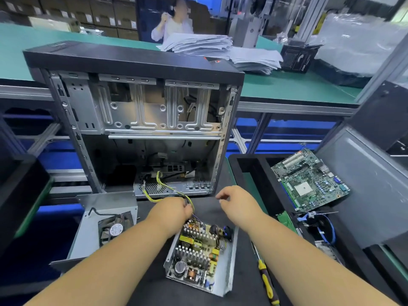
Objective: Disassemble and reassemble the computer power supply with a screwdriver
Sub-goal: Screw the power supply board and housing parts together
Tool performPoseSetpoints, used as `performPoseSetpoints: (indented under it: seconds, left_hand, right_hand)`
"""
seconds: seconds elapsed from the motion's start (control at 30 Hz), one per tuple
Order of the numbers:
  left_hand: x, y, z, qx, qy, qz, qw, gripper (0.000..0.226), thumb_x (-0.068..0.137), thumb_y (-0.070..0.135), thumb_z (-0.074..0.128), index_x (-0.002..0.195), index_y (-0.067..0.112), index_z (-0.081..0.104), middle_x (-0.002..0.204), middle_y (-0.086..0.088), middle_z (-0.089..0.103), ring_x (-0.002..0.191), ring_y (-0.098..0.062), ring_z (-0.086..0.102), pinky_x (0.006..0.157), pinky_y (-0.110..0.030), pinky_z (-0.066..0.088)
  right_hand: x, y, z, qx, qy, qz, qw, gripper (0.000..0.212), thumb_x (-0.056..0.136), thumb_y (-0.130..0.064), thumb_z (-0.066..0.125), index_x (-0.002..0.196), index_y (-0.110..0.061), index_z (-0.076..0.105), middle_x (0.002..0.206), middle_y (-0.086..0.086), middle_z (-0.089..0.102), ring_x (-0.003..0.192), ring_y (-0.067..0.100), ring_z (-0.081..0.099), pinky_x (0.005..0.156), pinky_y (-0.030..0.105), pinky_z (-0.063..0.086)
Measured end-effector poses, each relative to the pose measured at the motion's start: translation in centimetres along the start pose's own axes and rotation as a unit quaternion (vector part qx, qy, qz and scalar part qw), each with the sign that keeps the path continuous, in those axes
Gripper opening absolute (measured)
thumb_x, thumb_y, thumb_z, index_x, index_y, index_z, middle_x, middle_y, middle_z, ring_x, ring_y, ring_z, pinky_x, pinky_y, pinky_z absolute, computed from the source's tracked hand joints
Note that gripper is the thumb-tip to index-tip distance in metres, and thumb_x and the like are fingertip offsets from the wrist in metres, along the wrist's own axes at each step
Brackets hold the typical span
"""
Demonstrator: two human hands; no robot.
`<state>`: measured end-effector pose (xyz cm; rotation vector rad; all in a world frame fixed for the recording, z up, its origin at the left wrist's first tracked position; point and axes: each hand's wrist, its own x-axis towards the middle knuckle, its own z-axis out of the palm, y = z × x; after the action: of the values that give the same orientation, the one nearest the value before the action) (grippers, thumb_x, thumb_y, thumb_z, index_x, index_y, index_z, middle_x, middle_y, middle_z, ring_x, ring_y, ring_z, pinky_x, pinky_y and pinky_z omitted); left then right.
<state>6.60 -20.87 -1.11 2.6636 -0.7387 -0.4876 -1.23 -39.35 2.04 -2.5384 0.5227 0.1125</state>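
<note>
yellow cable bundle [174, 192] gripped by left hand [171, 209]; right hand [237, 203] hovering, fingers loosely curled.

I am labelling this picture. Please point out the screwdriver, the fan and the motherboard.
screwdriver [267, 283]: head view, on its yellow and black handle.
fan [116, 229]: head view, on its round centre label.
motherboard [303, 188]: head view, on the white processor socket.

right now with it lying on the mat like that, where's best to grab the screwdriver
Take the screwdriver by its yellow-and-black handle, the end nearest you, coming from above with the right hand. It lies flat on the mat, right of the open power supply, shaft pointing away. The right forearm crosses above it; nothing rests on it.
</note>
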Motion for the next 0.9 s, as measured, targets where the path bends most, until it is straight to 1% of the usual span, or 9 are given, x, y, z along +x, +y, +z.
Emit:
performPoseSetpoints:
  seconds: [0.13, 0.27, 0.43, 0.53, 0.6, 0.67, 0.77, 0.83, 0.9]
  left_hand:
    - [-0.8, -1.5, -0.3, -0.032, 0.022, -0.051, 0.998, 0.035, 0.101, 0.031, 0.039, 0.074, 0.011, 0.047, 0.067, -0.005, 0.046, 0.071, -0.027, 0.048, 0.06, -0.032, 0.033]
    - [-1.5, -2.4, 0.0, -0.067, 0.064, -0.101, 0.991, 0.029, 0.099, 0.032, 0.04, 0.082, 0.014, 0.055, 0.077, -0.002, 0.055, 0.075, -0.024, 0.051, 0.068, -0.027, 0.039]
    - [-2.0, -2.5, 0.4, -0.101, 0.083, -0.123, 0.984, 0.028, 0.099, 0.031, 0.04, 0.087, 0.012, 0.057, 0.069, 0.005, 0.047, 0.077, -0.025, 0.052, 0.069, -0.032, 0.041]
    - [-2.1, -2.3, 0.2, -0.16, 0.08, -0.174, 0.968, 0.022, 0.099, 0.014, 0.043, 0.114, 0.003, 0.054, 0.094, -0.008, 0.059, 0.09, -0.028, 0.058, 0.072, -0.034, 0.047]
    - [-2.4, -1.7, -0.1, -0.121, 0.041, -0.196, 0.972, 0.042, 0.094, 0.002, 0.048, 0.135, 0.0, 0.039, 0.115, -0.016, 0.056, 0.103, -0.031, 0.058, 0.074, -0.034, 0.046]
    - [-2.1, -2.0, 0.4, -0.092, 0.028, -0.176, 0.98, 0.051, 0.091, -0.001, 0.05, 0.14, 0.001, 0.035, 0.121, -0.017, 0.053, 0.108, -0.031, 0.057, 0.075, -0.033, 0.047]
    - [-2.5, -0.9, 0.3, -0.137, 0.04, -0.195, 0.97, 0.039, 0.094, 0.006, 0.049, 0.132, 0.003, 0.044, 0.112, -0.014, 0.056, 0.102, -0.03, 0.058, 0.073, -0.033, 0.046]
    - [-3.1, -0.9, 0.4, -0.157, 0.073, -0.163, 0.971, 0.022, 0.099, 0.023, 0.044, 0.105, 0.007, 0.059, 0.084, -0.004, 0.056, 0.087, -0.029, 0.058, 0.072, -0.035, 0.046]
    - [-3.6, -0.8, 0.2, -0.139, 0.082, -0.159, 0.974, 0.035, 0.101, 0.036, 0.04, 0.086, 0.011, 0.058, 0.071, 0.0, 0.053, 0.085, -0.031, 0.06, 0.071, -0.033, 0.043]
  right_hand:
    - [-0.2, 0.5, 0.3, -0.014, -0.001, 0.015, 1.0, 0.021, 0.095, -0.021, 0.049, 0.097, -0.034, 0.065, 0.108, -0.005, 0.062, 0.096, 0.021, 0.062, 0.102, 0.047, 0.045]
    - [-0.7, 1.0, 0.9, 0.0, -0.003, 0.009, 1.0, 0.021, 0.096, -0.022, 0.05, 0.107, -0.03, 0.067, 0.108, -0.005, 0.062, 0.101, 0.021, 0.059, 0.089, 0.036, 0.052]
    - [-1.5, 2.8, 0.9, 0.001, 0.0, 0.014, 1.0, 0.018, 0.096, -0.025, 0.053, 0.11, -0.029, 0.063, 0.1, -0.011, 0.057, 0.095, 0.015, 0.058, 0.081, 0.03, 0.048]
    - [-2.3, 4.6, 0.4, -0.018, 0.0, 0.045, 0.999, 0.008, 0.095, -0.025, 0.056, 0.101, -0.03, 0.057, 0.096, -0.01, 0.055, 0.09, 0.016, 0.058, 0.08, 0.029, 0.047]
    - [-3.0, 6.1, 0.1, -0.075, -0.006, 0.077, 0.994, 0.008, 0.091, -0.025, 0.058, 0.098, -0.026, 0.055, 0.098, -0.004, 0.056, 0.089, 0.02, 0.059, 0.074, 0.03, 0.045]
    - [-3.8, 7.5, 0.1, -0.137, -0.036, 0.109, 0.984, 0.018, 0.088, -0.029, 0.061, 0.1, -0.02, 0.051, 0.099, 0.001, 0.058, 0.091, 0.024, 0.059, 0.07, 0.03, 0.043]
    - [-4.8, 9.2, 0.4, -0.179, -0.096, 0.147, 0.968, 0.036, 0.084, -0.04, 0.071, 0.1, -0.018, 0.047, 0.104, 0.002, 0.062, 0.093, 0.023, 0.059, 0.072, 0.029, 0.044]
    - [-5.0, 9.9, 0.8, -0.192, -0.122, 0.158, 0.961, 0.043, 0.082, -0.044, 0.074, 0.103, -0.016, 0.049, 0.11, 0.003, 0.063, 0.101, 0.024, 0.06, 0.077, 0.029, 0.047]
    - [-5.0, 10.2, 1.2, -0.197, -0.134, 0.158, 0.958, 0.047, 0.08, -0.044, 0.077, 0.106, -0.015, 0.051, 0.112, 0.005, 0.064, 0.106, 0.025, 0.061, 0.08, 0.029, 0.047]
